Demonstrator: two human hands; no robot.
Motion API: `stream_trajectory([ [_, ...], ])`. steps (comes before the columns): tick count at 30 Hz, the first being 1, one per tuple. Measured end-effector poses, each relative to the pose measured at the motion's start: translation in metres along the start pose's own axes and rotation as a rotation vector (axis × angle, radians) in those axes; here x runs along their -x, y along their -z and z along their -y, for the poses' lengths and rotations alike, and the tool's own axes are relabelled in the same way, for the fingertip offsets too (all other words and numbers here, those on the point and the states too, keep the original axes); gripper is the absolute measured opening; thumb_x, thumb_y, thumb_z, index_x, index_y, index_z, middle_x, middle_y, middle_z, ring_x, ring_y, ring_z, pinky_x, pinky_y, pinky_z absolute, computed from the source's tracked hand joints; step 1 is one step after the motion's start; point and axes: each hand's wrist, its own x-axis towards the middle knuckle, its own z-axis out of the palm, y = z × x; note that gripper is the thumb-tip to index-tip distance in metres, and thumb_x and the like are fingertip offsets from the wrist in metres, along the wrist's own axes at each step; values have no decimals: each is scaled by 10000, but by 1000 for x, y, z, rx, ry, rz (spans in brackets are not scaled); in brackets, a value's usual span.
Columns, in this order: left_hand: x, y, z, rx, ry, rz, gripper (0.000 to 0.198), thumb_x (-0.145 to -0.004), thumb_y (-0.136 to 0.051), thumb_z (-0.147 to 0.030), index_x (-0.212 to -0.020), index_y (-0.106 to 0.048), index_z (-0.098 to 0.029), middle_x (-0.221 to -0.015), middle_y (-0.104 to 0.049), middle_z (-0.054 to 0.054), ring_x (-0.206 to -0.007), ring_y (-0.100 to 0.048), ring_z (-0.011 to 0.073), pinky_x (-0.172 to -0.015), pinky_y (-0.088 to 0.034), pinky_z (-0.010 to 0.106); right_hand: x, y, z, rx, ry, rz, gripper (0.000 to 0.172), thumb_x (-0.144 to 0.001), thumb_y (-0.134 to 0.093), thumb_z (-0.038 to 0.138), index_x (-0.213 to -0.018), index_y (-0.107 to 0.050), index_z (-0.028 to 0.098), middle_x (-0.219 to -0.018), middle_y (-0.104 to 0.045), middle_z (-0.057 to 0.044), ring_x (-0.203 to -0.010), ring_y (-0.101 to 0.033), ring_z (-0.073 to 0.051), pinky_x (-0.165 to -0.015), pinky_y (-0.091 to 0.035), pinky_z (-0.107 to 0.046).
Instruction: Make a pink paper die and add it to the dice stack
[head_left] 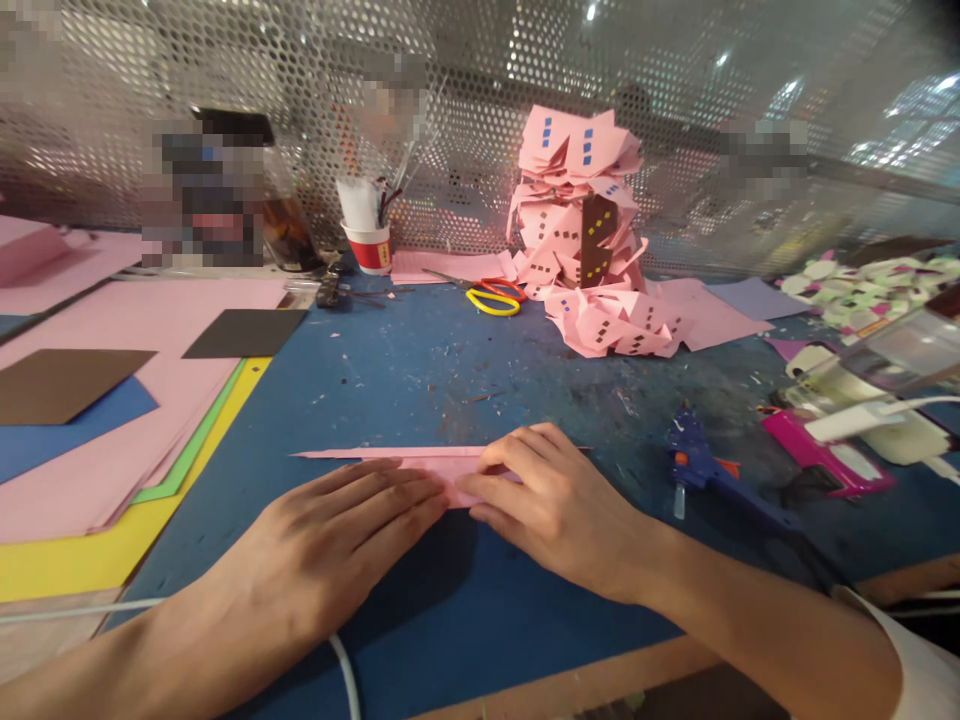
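A folded sheet of pink paper (459, 490) lies on the blue table mat, with a long narrow strip along its far edge that tapers to a point at the left. My left hand (341, 535) rests flat over the paper's left part, fingers stretched out to the right. Curled fingers of my right hand (551, 500) press and pinch the paper's right part; the fingertips are partly hidden. Both hands cover much of the sheet, so its full shape cannot be seen.
Right of my right hand lies a blue hot glue gun (705, 470), near a magenta power strip (825, 455). Yellow-and-red scissors (495, 297), a red-and-white cup (369, 248) and a folded pink paper stack (577, 230) stand farther back. Coloured sheets (187, 400) cover the left.
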Motion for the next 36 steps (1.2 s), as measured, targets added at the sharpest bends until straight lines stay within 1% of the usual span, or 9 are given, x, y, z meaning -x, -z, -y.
stream_trajectory([
  [2,-1,-1,1,-26,-8,-7,387,-1008,-436,-136,-1360,-590,-184,-1313,-689,52,-1245,-607,186,-1138,-438,346,0,0,0,-1,1,-5,267,-1050,-445,300,-1125,-677,190,-1052,-632,-67,-998,-543,-206,-888,-377,-381],
  [7,-4,-2,5,-60,-86,-21,337,-994,-472,-123,-1288,-636,-134,-1278,-698,66,-1231,-595,171,-1169,-370,307,0,0,1,-1,7,-20,244,-1042,-468,284,-1126,-676,189,-1051,-637,-77,-999,-548,-208,-889,-382,-381],
  [10,-7,0,4,-44,-80,-17,323,-990,-475,-119,-1265,-644,-133,-1244,-709,70,-1191,-613,178,-1128,-413,313,0,0,1,-1,10,-23,236,-1037,-480,284,-1125,-677,190,-1050,-642,-77,-1005,-553,-209,-890,-389,-383],
  [14,-13,1,2,-15,-66,-17,292,-978,-502,-119,-1229,-648,-150,-1163,-730,71,-1106,-652,192,-1028,-494,321,0,-1,1,-4,13,-22,235,-1036,-484,286,-1130,-677,191,-1057,-646,-71,-1012,-564,-208,-896,-398,-387],
  [16,-14,0,2,-4,-71,-11,282,-979,-508,-126,-1222,-646,-154,-1151,-730,70,-1081,-658,194,-995,-511,319,0,-1,1,-3,15,-23,222,-1029,-498,279,-1134,-673,193,-1066,-647,-72,-1019,-568,-209,-901,-403,-389],
  [21,-14,-1,0,7,-21,10,274,-981,-499,-107,-1204,-648,-158,-1141,-722,69,-1096,-650,203,-1008,-499,348,0,0,2,-1,29,-49,208,-1014,-526,269,-1154,-657,188,-1138,-651,-85,-1069,-568,-218,-920,-411,-396],
  [26,-14,-3,-2,11,-12,-5,232,-980,-508,-113,-1144,-664,-162,-1107,-722,66,-1076,-654,202,-1004,-502,362,0,1,2,-26,111,-81,186,-1016,-510,229,-1114,-657,171,-1156,-675,-75,-1099,-554,-209,-942,-399,-390],
  [33,-12,-4,0,-1,-3,24,252,-990,-486,-133,-1169,-657,-180,-1159,-706,57,-1094,-652,200,-1012,-517,364,0,-1,1,4,152,-12,161,-994,-546,223,-1096,-670,205,-1075,-678,-57,-1057,-554,-202,-923,-408,-383],
  [36,-10,-7,1,-6,-10,21,238,-977,-501,-123,-1147,-661,-172,-1154,-706,68,-1083,-653,205,-1019,-511,378,0,0,2,21,149,6,167,-1001,-532,233,-1090,-672,213,-1071,-675,-60,-1052,-551,-207,-923,-408,-388],
])
